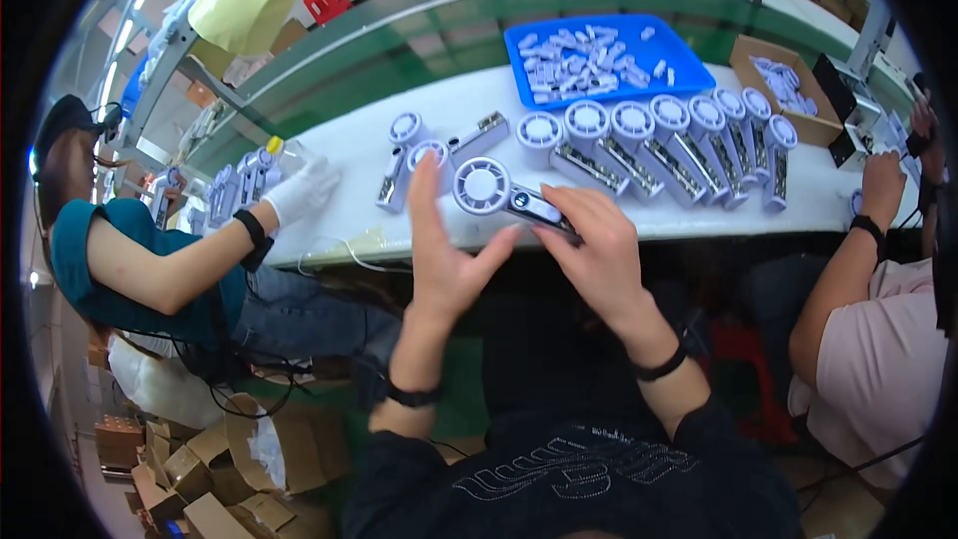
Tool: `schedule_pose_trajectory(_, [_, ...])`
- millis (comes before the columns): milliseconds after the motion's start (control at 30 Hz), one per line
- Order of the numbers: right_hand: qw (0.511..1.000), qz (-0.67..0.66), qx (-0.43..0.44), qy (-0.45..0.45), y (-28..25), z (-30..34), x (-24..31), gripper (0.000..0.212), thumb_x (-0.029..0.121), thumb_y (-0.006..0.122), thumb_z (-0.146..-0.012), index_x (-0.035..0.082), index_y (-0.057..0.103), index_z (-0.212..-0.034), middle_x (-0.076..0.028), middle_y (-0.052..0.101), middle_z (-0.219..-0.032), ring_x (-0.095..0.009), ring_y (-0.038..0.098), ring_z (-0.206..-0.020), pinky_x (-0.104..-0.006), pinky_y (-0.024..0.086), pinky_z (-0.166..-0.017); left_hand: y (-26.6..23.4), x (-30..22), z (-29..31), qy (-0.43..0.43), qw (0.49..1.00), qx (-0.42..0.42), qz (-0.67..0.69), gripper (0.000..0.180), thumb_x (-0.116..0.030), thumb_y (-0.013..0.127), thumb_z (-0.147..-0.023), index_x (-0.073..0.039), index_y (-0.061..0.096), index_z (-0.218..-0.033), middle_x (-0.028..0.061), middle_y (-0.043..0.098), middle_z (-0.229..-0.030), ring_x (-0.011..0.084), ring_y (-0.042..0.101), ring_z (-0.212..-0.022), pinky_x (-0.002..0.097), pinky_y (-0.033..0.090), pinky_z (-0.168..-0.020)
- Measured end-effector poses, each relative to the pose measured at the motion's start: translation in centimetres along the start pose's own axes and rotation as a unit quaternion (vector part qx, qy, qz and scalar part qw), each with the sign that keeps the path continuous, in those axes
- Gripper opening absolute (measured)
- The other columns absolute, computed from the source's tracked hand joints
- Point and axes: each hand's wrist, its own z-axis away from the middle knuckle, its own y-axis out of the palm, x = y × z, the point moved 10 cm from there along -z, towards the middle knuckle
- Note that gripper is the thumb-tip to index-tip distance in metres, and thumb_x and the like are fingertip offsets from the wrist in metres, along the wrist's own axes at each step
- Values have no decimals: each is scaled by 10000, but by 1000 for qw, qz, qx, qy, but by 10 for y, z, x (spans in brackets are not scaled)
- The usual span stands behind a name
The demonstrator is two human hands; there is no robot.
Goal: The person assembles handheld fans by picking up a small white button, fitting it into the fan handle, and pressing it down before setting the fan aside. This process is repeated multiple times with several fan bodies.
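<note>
My right hand (604,240) grips a pale lilac handheld fan (482,189) by its handle, with the round slotted head pointing left. A dark part with a small round detail shows on the handle. My left hand (441,265) is open beside the fan head, its thumb and fingers spread, holding nothing. Just beyond it lie a few similar fans, one with its round head (405,128) upward and one handle (479,137) with exposed electronics. Right of the held fan, several fans (633,120) lie in a slanted row, circuit boards showing in their open handles.
A blue tray (689,58) of small lilac parts stands behind the row on the white table (344,145). Next to it is a cardboard box (824,126) of similar parts. A white-gloved co-worker (150,250) sits left, another (878,339) right. Opened cartons (289,434) lie on the floor.
</note>
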Motion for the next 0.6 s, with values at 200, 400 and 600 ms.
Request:
schedule_pose_trajectory(200, [988,-34,-129,-77,-41,7,59,532,-78,907,-712,-20,751,-1217,-196,786,-1126,-385,759,-1045,-417,618,-905,41,9,40,-249,888,52,383,867,-546,887,-895,86,642,-1435,222,708,-1386,321,663,-1332,467,486,-1171])
schedule_pose_trajectory(400, [991,-68,-105,-49,-34,18,48,557,-57,908,-699,-4,737,-1226,-177,769,-1148,-373,759,-1027,-417,622,-895,67,2,46,-199,900,82,378,862,-613,836,-919,95,684,-1386,240,722,-1370,314,677,-1305,434,539,-1099])
schedule_pose_trajectory(600, [987,-114,-3,111,-20,21,7,553,1,887,-734,-3,699,-1253,-177,744,-1168,-372,749,-1014,-417,624,-883,87,23,60,-234,875,89,415,861,-610,869,-887,95,698,-1353,246,721,-1378,325,686,-1289,441,547,-1092])
